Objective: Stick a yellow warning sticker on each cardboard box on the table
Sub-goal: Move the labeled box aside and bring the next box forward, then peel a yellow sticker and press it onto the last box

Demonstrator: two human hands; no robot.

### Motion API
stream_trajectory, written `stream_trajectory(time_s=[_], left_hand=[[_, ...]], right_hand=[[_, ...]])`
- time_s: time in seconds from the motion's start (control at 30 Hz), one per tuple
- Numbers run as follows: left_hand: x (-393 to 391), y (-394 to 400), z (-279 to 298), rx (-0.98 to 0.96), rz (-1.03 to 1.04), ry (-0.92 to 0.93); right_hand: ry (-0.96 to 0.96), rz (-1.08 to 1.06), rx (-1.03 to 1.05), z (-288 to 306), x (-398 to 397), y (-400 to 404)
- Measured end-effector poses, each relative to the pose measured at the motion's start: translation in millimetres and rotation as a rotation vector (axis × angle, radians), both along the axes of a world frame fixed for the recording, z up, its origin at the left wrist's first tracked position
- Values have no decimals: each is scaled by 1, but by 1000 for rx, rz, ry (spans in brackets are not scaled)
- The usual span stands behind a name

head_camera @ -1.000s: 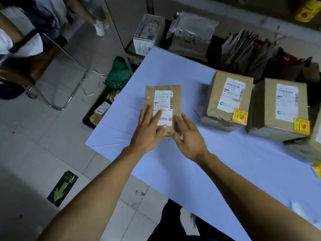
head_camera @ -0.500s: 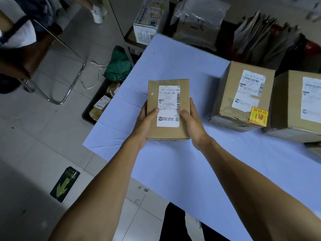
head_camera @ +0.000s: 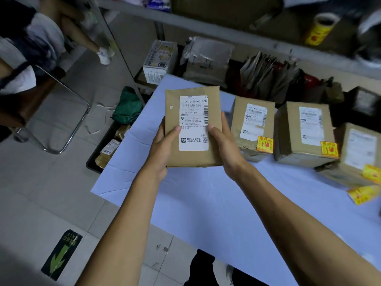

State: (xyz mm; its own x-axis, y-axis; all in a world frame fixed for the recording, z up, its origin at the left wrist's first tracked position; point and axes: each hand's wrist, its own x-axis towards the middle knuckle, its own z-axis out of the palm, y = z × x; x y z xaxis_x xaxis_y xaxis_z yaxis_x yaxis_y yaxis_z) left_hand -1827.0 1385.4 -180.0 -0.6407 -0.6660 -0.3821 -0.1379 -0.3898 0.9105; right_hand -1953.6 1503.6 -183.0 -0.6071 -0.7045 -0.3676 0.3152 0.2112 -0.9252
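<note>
Your table [head_camera: 216, 203] is covered in pale blue sheeting, creased at its 9 o'clock edge. Three cardboard boxes stand on it toward 2 o'clock in a close row: the first box [head_camera: 252, 124], the second box [head_camera: 305, 133] and the third box [head_camera: 358, 153], each bearing a yellow sticker. A loose sticker strip [head_camera: 363, 194] lies at 3 o'clock, just below the third box.

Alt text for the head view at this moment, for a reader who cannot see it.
Both hands, left hand and right hand, hold a flat cardboard box with no yellow sticker showing, above a blue table. To its right three boxes already carry yellow warning stickers.
</note>
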Motion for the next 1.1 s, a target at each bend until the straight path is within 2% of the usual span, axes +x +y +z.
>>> stream_trajectory(time_s=[0.3,0.5,0.67,0.83,1.1], left_hand=[[-40,95,45,-6,-148,110],[-68,186,39,-16,-296,102],[-85,260,11,2,-426,34],[-94,316,-20,-31,-530,-69],[-83,343,-59,-130,-559,-272]], right_hand=[[8,-151,-87,44,-20,112],[34,-248,-69,46,-26,219],[31,-369,-3,30,-26,301],[-51,-461,89,-4,-22,364],[-129,-361,260,-51,-17,397]])
